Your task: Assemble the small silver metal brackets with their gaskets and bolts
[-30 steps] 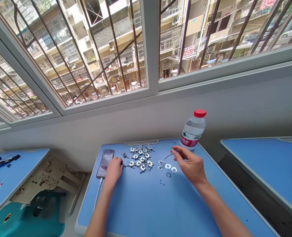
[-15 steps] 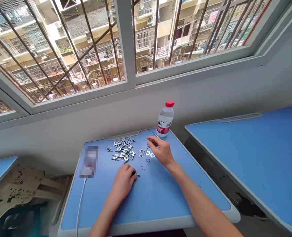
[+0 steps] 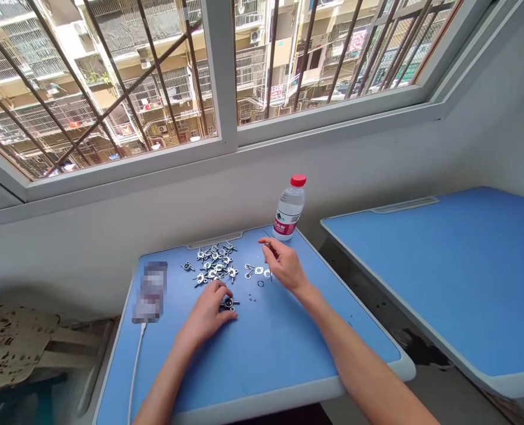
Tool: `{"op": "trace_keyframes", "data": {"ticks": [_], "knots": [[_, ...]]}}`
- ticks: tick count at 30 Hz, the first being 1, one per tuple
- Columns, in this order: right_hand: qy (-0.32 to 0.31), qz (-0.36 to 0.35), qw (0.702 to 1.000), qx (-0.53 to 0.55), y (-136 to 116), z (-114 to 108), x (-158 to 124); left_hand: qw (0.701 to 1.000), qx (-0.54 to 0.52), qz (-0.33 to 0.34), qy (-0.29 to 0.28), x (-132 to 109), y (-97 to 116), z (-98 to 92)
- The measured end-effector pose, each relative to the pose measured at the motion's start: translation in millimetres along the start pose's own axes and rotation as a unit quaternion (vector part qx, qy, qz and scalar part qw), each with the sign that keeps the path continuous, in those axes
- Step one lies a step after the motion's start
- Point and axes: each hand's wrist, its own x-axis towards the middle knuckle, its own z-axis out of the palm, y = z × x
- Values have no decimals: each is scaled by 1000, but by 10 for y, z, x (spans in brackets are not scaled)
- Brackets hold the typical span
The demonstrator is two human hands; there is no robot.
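Small metal fitting [image 3: 229,303] is held under the left hand [image 3: 205,314] on the blue counter [image 3: 244,369], shifted closer to the parts pile [image 3: 212,264]. A thin pin [image 3: 270,274] stays pinched in the right hand [image 3: 285,265].

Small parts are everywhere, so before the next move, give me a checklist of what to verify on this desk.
1. Left hand firmly gripping the small metal part: cannot tell, the fingers only partly show it.
2. Right hand pinching the thin metal pin: cannot tell, the pin is too thin to see clearly.
3. Flat metal plates and black ring within the right hand's reach: ok, right beside it.
4. Tiny dark bits gathered: not ok, loose on the blue desk.
5. Pile of metal fittings kept together: ok, one heap.
6. Water bottle away from both hands: ok, upright and capped.
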Motion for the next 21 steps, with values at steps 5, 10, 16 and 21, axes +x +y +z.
{"op": "trace_keyframes", "data": {"ticks": [5, 10, 16, 21], "knots": [[-14, 22, 1000, -8, 8, -14, 7, 999, -27, -29, -14, 31, -9, 14], [-25, 34, 999, 15, 13, -48, 24, 999, -47, 3, -7, 42, 35, 125], [-91, 12, 988, -123, 82, -59, 52, 998, -63, 18, -1, 38, 25, 138], [-215, -22, 961, -171, 78, 4, 7, 998, -65, 19, -6, 35, 26, 109]]}}
